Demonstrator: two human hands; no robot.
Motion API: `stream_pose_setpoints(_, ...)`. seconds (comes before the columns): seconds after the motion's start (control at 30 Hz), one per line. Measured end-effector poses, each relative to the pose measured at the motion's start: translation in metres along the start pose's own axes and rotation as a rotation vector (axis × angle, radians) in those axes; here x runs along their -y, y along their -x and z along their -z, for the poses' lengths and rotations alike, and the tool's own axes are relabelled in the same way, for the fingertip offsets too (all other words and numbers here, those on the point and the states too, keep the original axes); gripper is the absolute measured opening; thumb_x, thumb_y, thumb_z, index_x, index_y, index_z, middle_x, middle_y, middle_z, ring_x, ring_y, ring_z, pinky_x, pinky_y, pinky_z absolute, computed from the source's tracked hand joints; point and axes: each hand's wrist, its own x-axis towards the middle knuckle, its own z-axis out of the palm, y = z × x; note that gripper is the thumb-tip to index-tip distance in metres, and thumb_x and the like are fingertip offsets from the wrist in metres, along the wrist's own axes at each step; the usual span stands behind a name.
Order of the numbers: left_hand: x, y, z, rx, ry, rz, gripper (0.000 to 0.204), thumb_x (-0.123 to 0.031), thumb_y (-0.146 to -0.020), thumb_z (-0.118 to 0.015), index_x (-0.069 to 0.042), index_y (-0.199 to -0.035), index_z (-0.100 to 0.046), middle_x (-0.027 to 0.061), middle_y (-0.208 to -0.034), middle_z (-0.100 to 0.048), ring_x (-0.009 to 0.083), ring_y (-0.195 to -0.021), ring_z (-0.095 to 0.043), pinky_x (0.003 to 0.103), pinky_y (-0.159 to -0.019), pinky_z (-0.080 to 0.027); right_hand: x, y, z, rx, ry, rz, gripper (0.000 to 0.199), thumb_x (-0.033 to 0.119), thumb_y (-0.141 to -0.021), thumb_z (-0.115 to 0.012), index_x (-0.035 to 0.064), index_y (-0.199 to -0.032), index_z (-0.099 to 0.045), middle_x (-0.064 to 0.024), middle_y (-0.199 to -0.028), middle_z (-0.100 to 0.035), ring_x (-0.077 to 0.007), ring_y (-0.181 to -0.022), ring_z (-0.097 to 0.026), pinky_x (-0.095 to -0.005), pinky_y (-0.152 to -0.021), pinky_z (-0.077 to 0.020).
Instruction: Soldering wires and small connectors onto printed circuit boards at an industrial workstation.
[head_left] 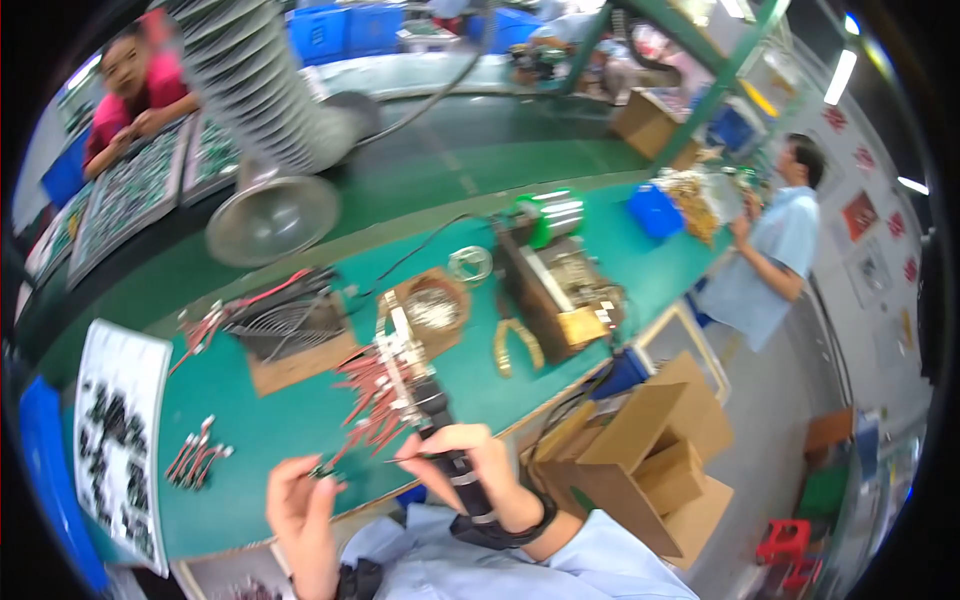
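Note:
My left hand [300, 505], at the lower middle, pinches a small green circuit board [326, 472] with a red wire running from it. Close by on the right, my right hand [478, 470] is closed on a thin dark rod-like tool [405, 459] that points left toward the board. A black cylindrical handle with silver bands [462, 478] runs along the right hand; whether the fingers grip it is unclear. Beyond its upper end stands a metal bracket [400, 352]. Under and beside this bracket lies a bundle of red wires [372, 400] on the green table [270, 425].
On the left are a white tray of black parts [120, 450] and a wire bunch [198, 458]. Yellow-handled pliers [517, 348] lie near a metal machine [560, 285]. A fume duct hood [272, 220] hangs ahead. Cardboard boxes [640, 450] stand right. Two co-workers are farther off.

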Motion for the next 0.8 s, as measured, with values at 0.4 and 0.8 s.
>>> stream_pose_setpoints(0.4,-0.014,-0.007,-0.010,0.245,0.432,0.257,0.028,-0.007,-0.086,-0.056,-0.002,-0.111,-0.048,0.0080,-0.102,-0.054,0.0155,-0.088,-0.052,0.029,-0.076,-0.043,0.023,-0.010,0.001,0.192,-0.117,-0.194,0.044,-0.011,-0.078,-0.063,0.0072,-0.106,-0.034,-0.0126,-0.085,-0.059,-0.0118,-0.073,-0.061,-0.0216,-0.059,-0.0480)
stream_pose_setpoints(0.8,0.013,-0.003,0.002,0.450,0.975,0.485,0.023,-0.014,-0.090,-0.054,-0.007,-0.111,-0.050,0.0073,-0.096,-0.051,0.0191,-0.087,-0.050,0.030,-0.077,-0.041,0.034,-0.009,-0.007,0.304,-0.261,-0.298,0.044,-0.007,-0.077,-0.065,0.0059,-0.105,-0.034,-0.0111,-0.081,-0.060,-0.0096,-0.071,-0.060,-0.0181,-0.052,-0.0431)
